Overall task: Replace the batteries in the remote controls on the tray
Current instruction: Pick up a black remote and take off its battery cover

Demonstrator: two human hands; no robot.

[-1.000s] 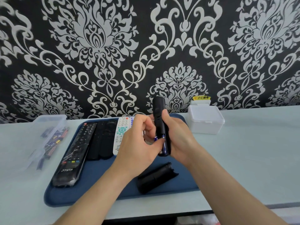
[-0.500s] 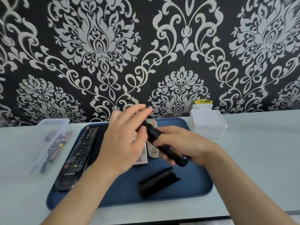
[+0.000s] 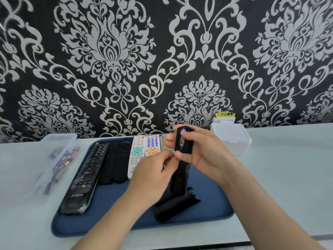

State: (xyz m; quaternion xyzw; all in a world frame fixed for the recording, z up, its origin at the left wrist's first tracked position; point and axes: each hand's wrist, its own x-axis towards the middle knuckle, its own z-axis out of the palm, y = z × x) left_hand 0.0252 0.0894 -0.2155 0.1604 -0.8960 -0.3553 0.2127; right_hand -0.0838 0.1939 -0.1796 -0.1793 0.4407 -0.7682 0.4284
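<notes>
1. One loose battery cover [image 3: 175, 204] lies nearest me on the blue tray [image 3: 207, 210]
2. Just beyond, my right hand [image 3: 203, 152] clamps the black remote [image 3: 180, 175] above the tray; my left hand [image 3: 155, 170] curls against its side, and I cannot tell if it pinches anything
3. Risk, I judge: the blue battery [image 3: 182, 141] sits uncovered, so a tilt or slack grip could drop it
4. The remote's long axis stands nearly upright, battery end up, open bay facing me
5. Other remotes [image 3: 138, 156] lie farther back

Home-like room: black-and-silver damask wallpaper [image 3: 111, 56], pale tabletop [image 3: 288, 177], covered wall socket with yellow warning sticker [image 3: 225, 114].
</notes>
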